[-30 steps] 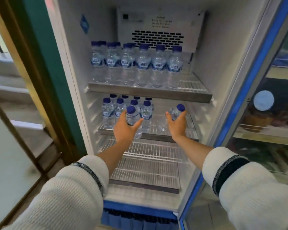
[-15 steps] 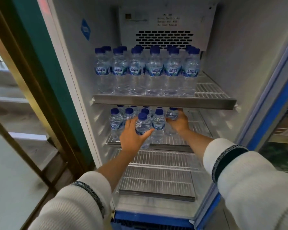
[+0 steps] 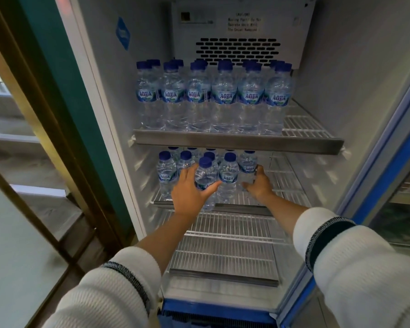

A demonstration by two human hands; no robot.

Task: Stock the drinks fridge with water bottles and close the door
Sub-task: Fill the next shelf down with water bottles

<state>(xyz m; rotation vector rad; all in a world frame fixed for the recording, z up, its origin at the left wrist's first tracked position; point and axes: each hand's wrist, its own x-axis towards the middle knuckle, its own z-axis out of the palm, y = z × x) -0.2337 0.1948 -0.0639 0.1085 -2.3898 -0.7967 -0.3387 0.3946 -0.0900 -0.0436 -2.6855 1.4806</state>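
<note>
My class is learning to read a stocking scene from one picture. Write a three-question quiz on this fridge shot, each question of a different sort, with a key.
1. True or false: the left hand grips a bottle at the front of the middle shelf.
2. Multiple choice: which shelf carries no bottles? A the top shelf; B the middle shelf; C the lower wire shelf.
3. Fill in: the right hand holds the bottle at the ____ end of the middle shelf's group.

Key
1. True.
2. C.
3. Right.
</note>
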